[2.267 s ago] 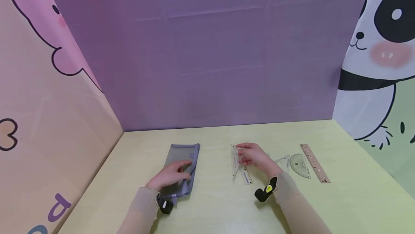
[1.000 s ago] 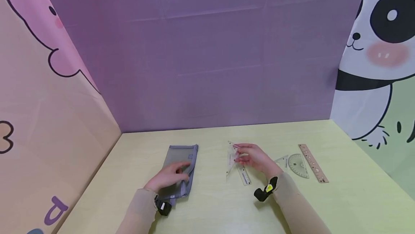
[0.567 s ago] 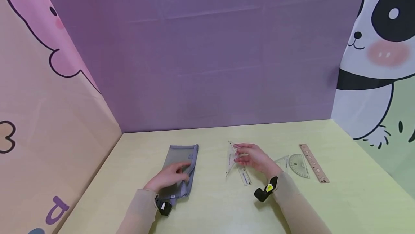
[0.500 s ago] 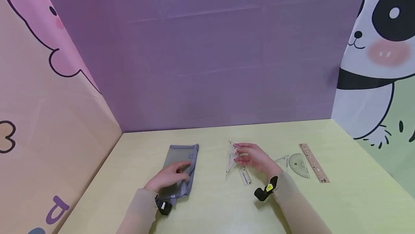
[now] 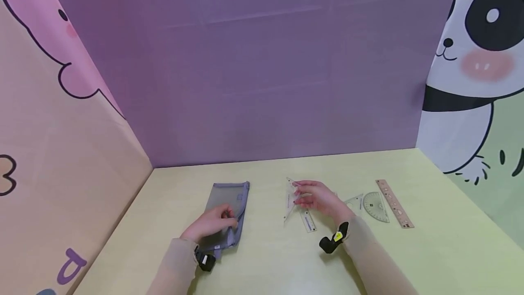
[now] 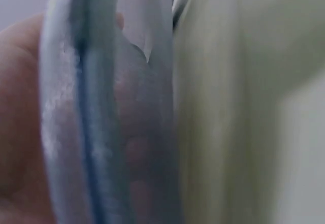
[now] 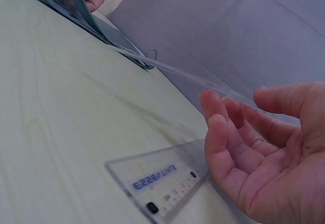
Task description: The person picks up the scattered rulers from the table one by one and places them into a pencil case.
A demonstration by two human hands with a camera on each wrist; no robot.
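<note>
A grey mesh pencil pouch lies flat on the yellow-green table, left of centre. My left hand grips its near right edge; in the left wrist view the pouch fabric fills the frame with fingers behind it. My right hand pinches a clear triangle set square, raised at an angle. In the right wrist view the triangle sits between thumb and fingers, pointing toward the pouch. A clear straight ruler lies on the table beneath that hand.
Right of my right hand lie a second clear triangle, a clear protractor and a wooden ruler. A purple wall closes the back, with printed panels at both sides. Bare table lies near the front edge.
The right hand has shifted the triangle slightly left and tilted it off the table. The left hand stays on the pouch, fingers curled a little more.
</note>
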